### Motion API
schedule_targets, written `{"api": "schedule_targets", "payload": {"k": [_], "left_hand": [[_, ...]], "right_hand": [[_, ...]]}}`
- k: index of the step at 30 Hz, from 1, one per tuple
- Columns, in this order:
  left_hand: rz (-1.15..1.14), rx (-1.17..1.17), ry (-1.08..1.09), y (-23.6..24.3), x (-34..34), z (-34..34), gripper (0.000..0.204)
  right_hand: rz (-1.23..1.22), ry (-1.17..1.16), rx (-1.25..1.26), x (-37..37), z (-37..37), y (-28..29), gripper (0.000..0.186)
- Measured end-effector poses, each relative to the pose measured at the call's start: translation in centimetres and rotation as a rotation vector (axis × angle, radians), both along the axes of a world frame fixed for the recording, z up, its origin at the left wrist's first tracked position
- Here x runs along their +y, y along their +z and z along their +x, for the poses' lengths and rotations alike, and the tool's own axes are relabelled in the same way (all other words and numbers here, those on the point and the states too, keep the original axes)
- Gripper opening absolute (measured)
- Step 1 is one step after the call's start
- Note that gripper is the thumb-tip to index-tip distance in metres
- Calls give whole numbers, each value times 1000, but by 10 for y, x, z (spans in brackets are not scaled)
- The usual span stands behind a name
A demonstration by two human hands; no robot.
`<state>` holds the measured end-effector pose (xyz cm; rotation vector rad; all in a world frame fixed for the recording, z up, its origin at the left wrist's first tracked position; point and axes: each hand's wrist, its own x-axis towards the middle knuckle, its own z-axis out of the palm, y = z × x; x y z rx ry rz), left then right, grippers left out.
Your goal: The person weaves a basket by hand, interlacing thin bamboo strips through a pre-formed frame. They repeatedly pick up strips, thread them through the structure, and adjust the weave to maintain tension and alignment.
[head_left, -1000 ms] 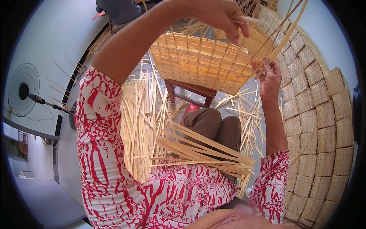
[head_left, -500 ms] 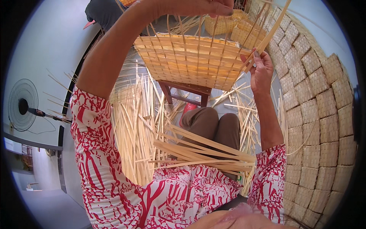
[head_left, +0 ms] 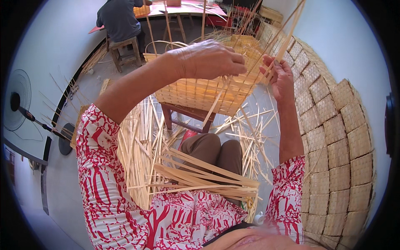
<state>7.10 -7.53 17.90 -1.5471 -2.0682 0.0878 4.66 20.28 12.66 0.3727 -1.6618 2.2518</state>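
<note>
The person's right hand, at one o'clock, pinches a pale strip; the left hand, at twelve, curls its fingers before a woven basket, their hold indiscernible.

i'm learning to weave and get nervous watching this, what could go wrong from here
The woven basket reaches past the edge of the wooden stool, so a hard pull might tip or slide it. The pale strip in the right hand looks thin and could crack if bent sharply. Loose strips lie across the legs and might slide off if these shift.
</note>
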Motion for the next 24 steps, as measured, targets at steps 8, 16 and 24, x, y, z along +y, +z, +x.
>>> {"api": "schedule_targets", "payload": {"k": [8, 16, 24], "left_hand": [[120, -103, 22, -14, 4, 1, 53], [44, -147, -46, -11, -8, 7, 41], [132, 62, -95, -20, -17, 7, 34]], "right_hand": [[-32, -81, 225, -17, 34, -25, 12], [501, -249, 359, -47, 41, -17, 13], [846, -287, 603, -61, 94, 37, 12]]}}
